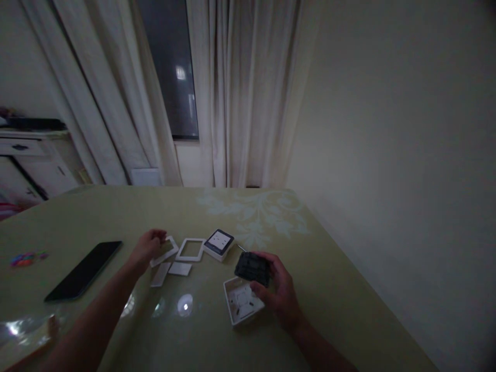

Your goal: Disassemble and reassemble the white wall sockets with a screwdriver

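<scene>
Right hand [281, 292]: thumb and fingers closed on the edges of the black module [248, 266], held over the far part of the white box [241, 298]; contact with the rim cannot be confirmed. Left hand [149, 245]: fingers curled at a white frame [166, 256]; whether gripped or merely touched cannot be told. Judgement: sound handling calls for an edge grip on the module, clearance from the rim, and no flexing of the thin frame.
</scene>
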The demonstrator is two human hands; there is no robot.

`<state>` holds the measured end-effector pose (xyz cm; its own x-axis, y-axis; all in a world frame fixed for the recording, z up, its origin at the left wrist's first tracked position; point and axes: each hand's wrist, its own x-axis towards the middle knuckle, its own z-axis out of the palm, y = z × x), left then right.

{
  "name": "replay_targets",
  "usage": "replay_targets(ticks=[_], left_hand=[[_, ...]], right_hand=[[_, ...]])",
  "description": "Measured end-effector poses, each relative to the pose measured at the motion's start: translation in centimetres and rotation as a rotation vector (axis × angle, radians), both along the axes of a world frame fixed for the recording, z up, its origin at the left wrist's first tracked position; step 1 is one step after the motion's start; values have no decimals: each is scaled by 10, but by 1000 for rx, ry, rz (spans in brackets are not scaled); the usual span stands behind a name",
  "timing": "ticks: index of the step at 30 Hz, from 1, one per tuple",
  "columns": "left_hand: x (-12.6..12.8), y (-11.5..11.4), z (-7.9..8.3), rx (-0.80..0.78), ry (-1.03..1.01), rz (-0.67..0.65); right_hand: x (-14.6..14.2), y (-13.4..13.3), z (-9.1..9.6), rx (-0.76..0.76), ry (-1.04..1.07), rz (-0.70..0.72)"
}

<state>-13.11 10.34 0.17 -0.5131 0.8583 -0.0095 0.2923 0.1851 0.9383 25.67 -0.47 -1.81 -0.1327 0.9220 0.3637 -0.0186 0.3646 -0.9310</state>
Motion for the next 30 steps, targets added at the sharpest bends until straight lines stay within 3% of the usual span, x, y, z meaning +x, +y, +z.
replay_targets(ticks=[8, 13, 15, 18, 21, 24, 25, 27, 30], left_hand=[[-13, 0, -26, -43, 417, -233], [-9, -10, -18, 21, 522, -272], [5, -18, -10, 73, 528, -282], [47, -40, -2, 154, 503, -384], [101, -77, -4, 188, 436, -626], [146, -110, -15, 183, 383, -1006], [157, -117, -19, 167, 383, -1068], [170, -124, -26, 138, 397, -1069], [170, -123, -33, 148, 450, -982]], right_hand=[[1, 1, -1, 9, 5, 6], [12, 5, 7, 101, -161, 13], [19, 7, 12, 219, -314, 58], [24, 8, 16, 374, -505, 174], [24, 8, 17, 439, -614, 275], [22, 8, 17, 424, -648, 340], [22, 8, 16, 407, -646, 353], [22, 8, 14, 363, -631, 363], [23, 7, 11, 313, -585, 365]])
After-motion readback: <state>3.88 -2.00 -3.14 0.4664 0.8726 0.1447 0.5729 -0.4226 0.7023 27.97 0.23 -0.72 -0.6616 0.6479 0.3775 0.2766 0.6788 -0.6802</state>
